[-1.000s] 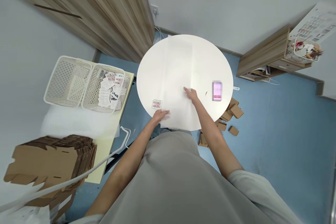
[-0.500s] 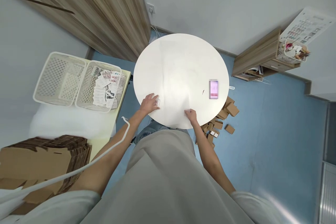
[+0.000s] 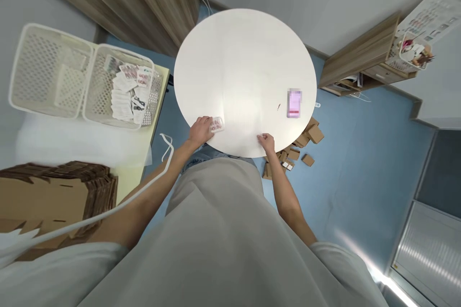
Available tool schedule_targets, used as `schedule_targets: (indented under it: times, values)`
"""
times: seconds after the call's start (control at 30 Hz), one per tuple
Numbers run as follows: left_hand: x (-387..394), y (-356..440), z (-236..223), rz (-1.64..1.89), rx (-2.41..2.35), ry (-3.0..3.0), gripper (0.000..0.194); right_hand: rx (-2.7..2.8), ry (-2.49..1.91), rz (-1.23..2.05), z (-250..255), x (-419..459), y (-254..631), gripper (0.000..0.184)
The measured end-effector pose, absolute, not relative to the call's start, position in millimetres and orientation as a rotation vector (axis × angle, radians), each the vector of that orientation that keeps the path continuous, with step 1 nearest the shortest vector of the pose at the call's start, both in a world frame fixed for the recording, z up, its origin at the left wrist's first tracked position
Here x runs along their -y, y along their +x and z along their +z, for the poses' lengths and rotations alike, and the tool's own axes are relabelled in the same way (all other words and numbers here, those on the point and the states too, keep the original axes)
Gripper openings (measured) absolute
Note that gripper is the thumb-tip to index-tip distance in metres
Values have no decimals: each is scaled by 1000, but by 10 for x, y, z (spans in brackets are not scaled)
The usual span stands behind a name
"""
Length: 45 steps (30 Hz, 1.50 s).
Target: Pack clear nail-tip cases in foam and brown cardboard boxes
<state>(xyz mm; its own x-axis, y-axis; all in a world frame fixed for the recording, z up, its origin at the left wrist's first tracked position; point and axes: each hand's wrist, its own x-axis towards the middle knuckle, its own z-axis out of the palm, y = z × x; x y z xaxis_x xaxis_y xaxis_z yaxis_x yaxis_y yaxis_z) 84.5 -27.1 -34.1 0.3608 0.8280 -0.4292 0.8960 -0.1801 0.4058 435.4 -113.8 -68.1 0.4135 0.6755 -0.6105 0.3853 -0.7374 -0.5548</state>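
A round white table (image 3: 245,48) stands in front of me. My left hand (image 3: 200,130) rests at its near left edge, fingers closed on a small clear packet with pink marks (image 3: 216,125). My right hand (image 3: 267,142) is curled at the near edge of the table, pinching a thin white sheet that lies over the tabletop. A phone with a pink screen (image 3: 294,103) lies on the right part of the table, beside a small dark speck (image 3: 278,106).
To the left, a side table holds two white mesh baskets (image 3: 50,76), one with several packets (image 3: 129,93). Flat cardboard blanks (image 3: 54,196) are stacked at lower left. Small brown boxes (image 3: 300,146) litter the blue floor. A wooden shelf (image 3: 363,69) stands at right.
My left hand has moved onto the small packet and closed on it. My right hand has pulled back from the middle of the table to its near edge. The view has shifted down.
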Motion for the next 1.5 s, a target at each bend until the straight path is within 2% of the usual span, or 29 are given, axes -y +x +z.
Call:
schedule_targets:
  times: [0.13,0.37,0.53,0.77,0.83,1.0,1.3,1.5]
  values:
    - [338,1244,-365,-6,-1380,2060,71,1012,-2391,1218,-608,1259,4362,23]
    - [481,1858,-490,-133,-1249,2099,67,1087,-2363,1146,-394,1262,4271,26]
    - [555,1917,-511,-174,-1303,2084,72,1265,-2283,1113,-218,1277,4158,27]
    - [591,1870,-519,-102,-1336,1990,77,1857,-2040,1095,-66,1244,3766,23]
    - [621,1836,-532,-2,-1431,1864,70,2017,-2006,1114,-83,1196,3648,23]
    - [647,1768,-565,157,-1703,1347,37,2297,-1934,1173,-244,1044,3406,23]
    - [610,1720,-697,74,-1832,1055,19,2310,-1848,1279,-385,1005,3212,19]
    - [595,1606,-670,7,-1856,1161,17,1857,-2187,1285,-337,1036,3485,27]
